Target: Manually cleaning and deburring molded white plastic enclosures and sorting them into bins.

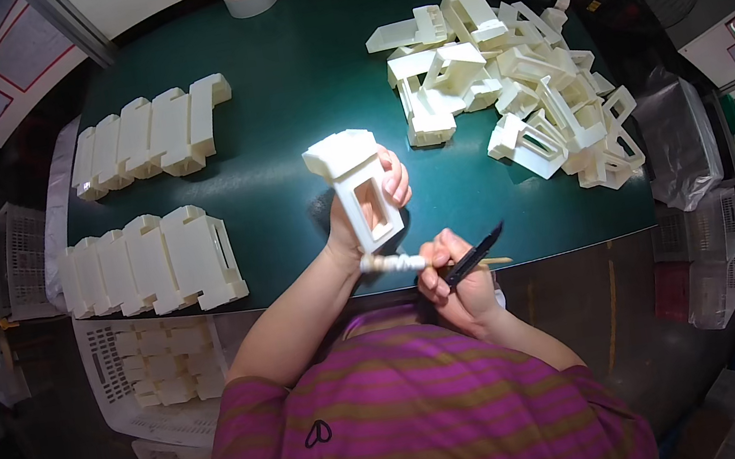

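Near the table's front edge, my left hand (pixel 395 177) is closed around a white plastic housing (pixel 374 195) with a rectangular window, tilted upright; my fingers wrap its right side and the palm is behind it. My right hand (pixel 462 289) is closed on two tools at once. One is a thin wooden stick (pixel 402 262) with a white, lumpy wrapped end that points left, close to the housing's lower end; whether they touch I cannot tell. The other is a slim black knife-like tool (pixel 468 260), its dark pointed end up to the right.
A heap of similar white housings (pixel 516 71) covers the table's right. Two rows of them, a far row (pixel 151 134) and a near row (pixel 152 264), line the left. Below stands a white basket (pixel 113 385) with more. A tape roll (pixel 251 0) sits at the back of the green table (pixel 283 60).
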Demonstrator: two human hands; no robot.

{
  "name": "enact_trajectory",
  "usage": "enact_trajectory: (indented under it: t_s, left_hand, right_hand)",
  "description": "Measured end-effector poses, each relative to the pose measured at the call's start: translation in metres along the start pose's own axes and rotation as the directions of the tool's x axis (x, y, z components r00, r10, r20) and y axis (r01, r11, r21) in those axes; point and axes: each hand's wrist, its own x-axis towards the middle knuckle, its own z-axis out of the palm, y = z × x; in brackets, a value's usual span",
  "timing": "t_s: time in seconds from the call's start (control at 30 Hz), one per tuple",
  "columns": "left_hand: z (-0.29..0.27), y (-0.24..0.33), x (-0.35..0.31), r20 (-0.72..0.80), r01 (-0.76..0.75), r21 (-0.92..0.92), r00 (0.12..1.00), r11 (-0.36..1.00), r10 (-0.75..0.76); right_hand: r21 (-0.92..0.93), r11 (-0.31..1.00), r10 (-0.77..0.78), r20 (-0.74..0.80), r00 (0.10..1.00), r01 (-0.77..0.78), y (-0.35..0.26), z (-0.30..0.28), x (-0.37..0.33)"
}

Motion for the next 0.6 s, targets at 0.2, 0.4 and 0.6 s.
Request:
enact_trajectory:
  t_s: [0.2,0.4,0.6]
  left_hand:
    - [0.04,0.009,0.001,-0.388,0.107,0.273,0.922,0.956,0.008]
    - [0.084,0.047,-0.01,-0.132,0.264,0.738,0.959,-0.621,0.251]
    - [0.106,0.06,-0.055,-0.174,0.377,0.379,0.926,-0.845,0.335]
  right_hand:
    - [0.246,0.969,0.017,0.029,0.999,-0.023,-0.024,0.003,-0.001]
    - [0.236,0.959,-0.143,-0.072,0.987,0.156,-0.056,-0.016,-0.017]
    - [0.246,0.967,-0.049,-0.077,0.996,0.066,-0.051,-0.021,-0.013]
